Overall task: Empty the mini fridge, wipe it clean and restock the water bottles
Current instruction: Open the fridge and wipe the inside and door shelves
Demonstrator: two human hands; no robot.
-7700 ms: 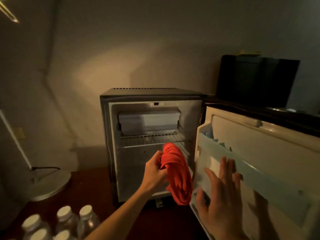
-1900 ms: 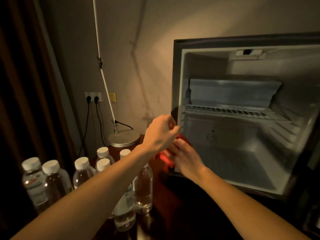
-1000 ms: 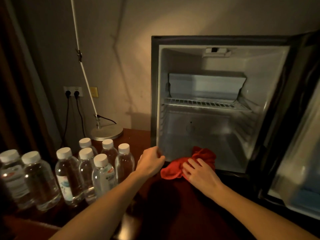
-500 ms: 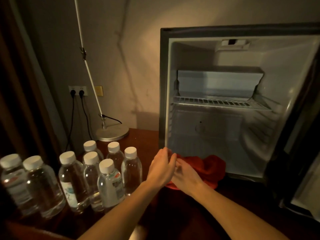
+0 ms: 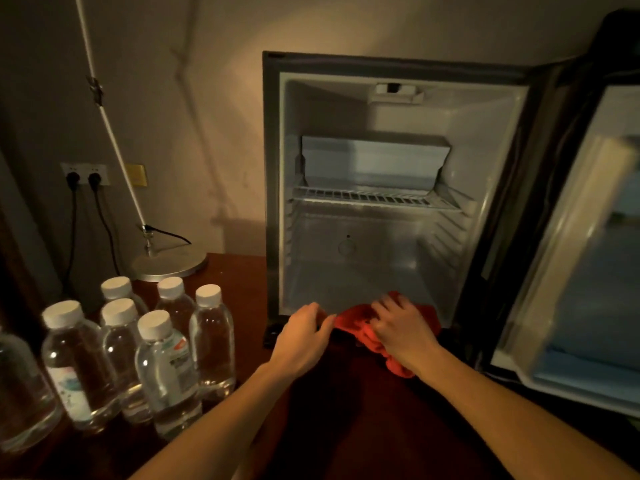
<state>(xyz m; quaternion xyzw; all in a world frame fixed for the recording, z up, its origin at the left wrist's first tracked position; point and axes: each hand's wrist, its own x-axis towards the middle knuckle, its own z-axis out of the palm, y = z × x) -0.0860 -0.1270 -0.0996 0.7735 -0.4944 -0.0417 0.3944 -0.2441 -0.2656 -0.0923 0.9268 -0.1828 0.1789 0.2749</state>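
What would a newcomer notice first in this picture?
The open fridge, empty, with its door swung right. At its bottom edge the right hand grips a red cloth, with the left hand at the cloth's left end. Capped bottles stand at lower left.

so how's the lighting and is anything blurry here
Head view: dim warm light pools on the wall above the mini fridge; the left side sinks into shadow; the right hand on the red cloth and the open door are motion-blurred; wide-angle bending at the edges.
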